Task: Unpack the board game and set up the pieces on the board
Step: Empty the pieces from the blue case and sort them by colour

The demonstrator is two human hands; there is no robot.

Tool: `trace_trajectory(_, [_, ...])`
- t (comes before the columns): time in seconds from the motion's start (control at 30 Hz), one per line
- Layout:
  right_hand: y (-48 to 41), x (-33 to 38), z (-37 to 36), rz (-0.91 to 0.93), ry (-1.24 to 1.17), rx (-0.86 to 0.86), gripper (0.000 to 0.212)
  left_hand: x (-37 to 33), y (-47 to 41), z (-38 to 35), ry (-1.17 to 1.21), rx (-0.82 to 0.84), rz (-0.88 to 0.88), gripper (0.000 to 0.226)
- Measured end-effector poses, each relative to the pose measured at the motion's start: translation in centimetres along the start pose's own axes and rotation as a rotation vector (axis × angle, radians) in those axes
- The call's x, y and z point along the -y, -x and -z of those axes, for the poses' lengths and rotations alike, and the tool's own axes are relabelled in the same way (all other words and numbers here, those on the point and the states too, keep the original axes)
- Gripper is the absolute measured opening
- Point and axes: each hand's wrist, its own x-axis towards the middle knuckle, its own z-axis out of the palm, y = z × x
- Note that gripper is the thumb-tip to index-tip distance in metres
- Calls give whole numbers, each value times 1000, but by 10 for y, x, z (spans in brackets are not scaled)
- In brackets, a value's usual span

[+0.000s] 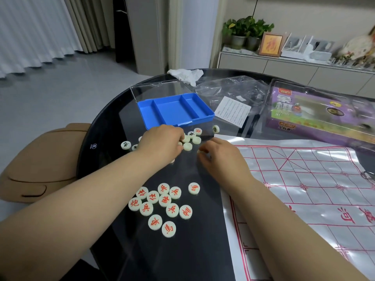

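Sorting the discs before placement. The red pieces (162,205) lie face up in a tight cluster on the dark table (182,260), close to the person and just beside the left edge of the board sheet (304,179). The unsorted pieces (191,139), some of them face down, lie farther off in front of the emptied blue tray (174,110). The left hand (162,141) arches over this far heap with fingers curled down among the discs; whether it grips one cannot be told. The right hand (221,157) hovers beside it, fingertips narrowed on a loose piece (199,152). Good practice, judging from the layout: turn each disc face up, draw red ones to the near cluster, keep black ones apart, and lift rather than slide near the sheet, whose edge could ruck. The purple box (314,114), leaflet (232,111) and plastic bag (229,88) lie beyond.
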Motion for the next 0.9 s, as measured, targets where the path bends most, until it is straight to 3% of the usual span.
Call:
trace_trajectory(0.27, [2, -12, 1, -125, -331, -64, 24, 9, 5, 4, 106, 5, -39, 34])
trace_trajectory(0.4, [2, -14, 0, -109, -377, -34, 25, 11, 10, 12, 420, -56, 34, 24])
trace_trajectory(0.6, [4, -16, 5, -30, -357, 112, 35, 20, 31, 20, 690, 9, 95, 20])
trace_trajectory(0.9, [3, -4, 1, 6, -253, 47, 13, 41, 69, 18, 835, 17, 194, 34])
